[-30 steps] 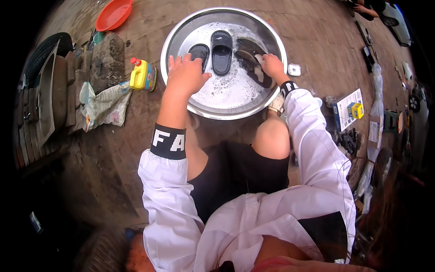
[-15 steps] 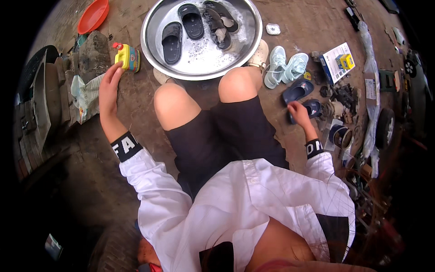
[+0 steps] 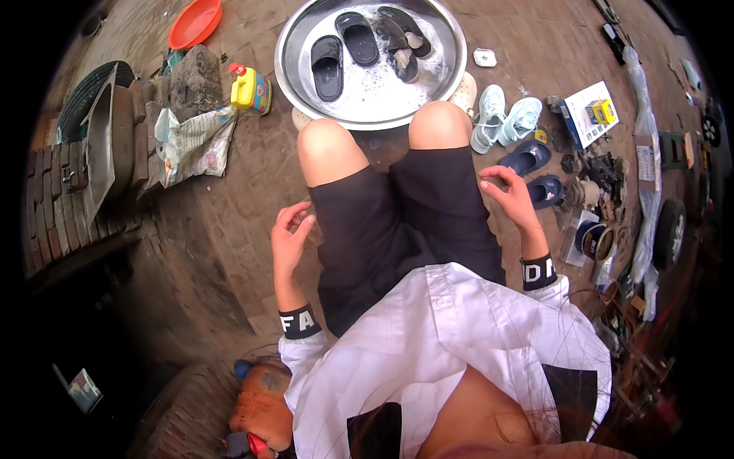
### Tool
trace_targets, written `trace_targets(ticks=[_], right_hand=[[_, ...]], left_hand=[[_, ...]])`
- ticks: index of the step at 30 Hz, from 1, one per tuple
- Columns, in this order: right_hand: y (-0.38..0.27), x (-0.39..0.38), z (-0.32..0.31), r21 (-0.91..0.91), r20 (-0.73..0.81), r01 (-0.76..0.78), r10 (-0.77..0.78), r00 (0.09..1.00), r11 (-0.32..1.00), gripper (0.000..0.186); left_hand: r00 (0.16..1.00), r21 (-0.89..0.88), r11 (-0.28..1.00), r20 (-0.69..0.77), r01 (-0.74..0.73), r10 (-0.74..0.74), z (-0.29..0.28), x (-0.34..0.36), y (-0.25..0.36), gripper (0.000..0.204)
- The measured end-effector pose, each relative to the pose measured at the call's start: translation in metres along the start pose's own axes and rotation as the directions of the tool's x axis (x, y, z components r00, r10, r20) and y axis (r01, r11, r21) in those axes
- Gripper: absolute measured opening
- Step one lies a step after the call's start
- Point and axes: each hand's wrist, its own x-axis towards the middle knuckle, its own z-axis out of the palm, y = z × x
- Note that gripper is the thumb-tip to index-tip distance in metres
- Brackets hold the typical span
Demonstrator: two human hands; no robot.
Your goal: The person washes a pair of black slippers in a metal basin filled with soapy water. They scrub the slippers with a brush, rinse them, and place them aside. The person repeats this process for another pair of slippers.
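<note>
My left hand (image 3: 293, 229) hangs beside my left thigh, fingers loosely bent and apart, holding nothing. My right hand (image 3: 505, 191) is beside my right thigh near two dark blue clogs (image 3: 524, 158), its fingers apart and empty. Beyond my knees stands a steel basin (image 3: 294, 76) with suds inside. In it lie a pair of black slides (image 3: 328, 69) and, at the right, darker footwear with lighter patches (image 3: 405, 61). A pair of pale aqua sneakers (image 3: 489, 118) rests on the ground right of my knee.
At left are a red plastic bowl (image 3: 195, 23), a yellow jug (image 3: 249, 92), a white sack (image 3: 191, 149) and a metal trough (image 3: 103, 153). At right lie a white board with a yellow box (image 3: 602, 112), metal parts, cans, a long plastic-wrapped bundle (image 3: 646, 176) and a wheel (image 3: 670, 233).
Both hands have left the basin and drawn back beside my thighs, the left one lower than half a second ago. The footwear in the basin has shifted; the slides lie separately at left and middle.
</note>
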Motion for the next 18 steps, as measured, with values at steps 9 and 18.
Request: trace_targets(ticks=[9,18], right_hand=[[-0.05,0.012,0.017,0.558,0.034,-0.059,0.049,0.998,0.827,0.008],[-0.137,-0.008,0.059,0.117,0.193,0.545,-0.557,0.808,0.83,0.005]], left_hand=[[0.938,-0.304,0.918,-0.308,-0.257,0.16,-0.003,0.003,0.037,0.003],[0.828,-0.242,0.793,-0.21,-0.56,0.52,0.028,0.009,0.122,0.006]])
